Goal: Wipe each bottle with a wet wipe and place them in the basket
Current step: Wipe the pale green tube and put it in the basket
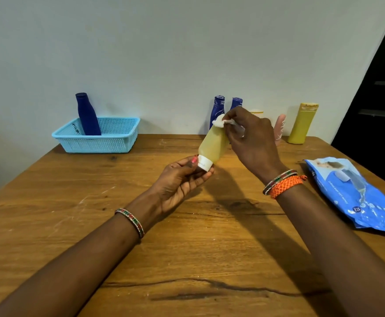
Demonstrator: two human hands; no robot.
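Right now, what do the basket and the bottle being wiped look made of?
The basket looks like light blue moulded plastic, with a perforated grid wall. The bottle looks like translucent, matte plastic, since yellowish liquid shows through, with a white cap; glass seems unlikely.

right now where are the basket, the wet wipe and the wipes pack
basket point(100, 143): head view, front mesh wall
wet wipe point(219, 121): head view, bunched white part at the bottle's upper end
wipes pack point(356, 197): head view, middle of the blue wrapper

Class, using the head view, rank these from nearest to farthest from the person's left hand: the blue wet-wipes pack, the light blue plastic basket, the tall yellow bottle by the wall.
1. Light blue plastic basket, far left of the left hand.
2. Blue wet-wipes pack, right edge.
3. Tall yellow bottle, back right by the wall.
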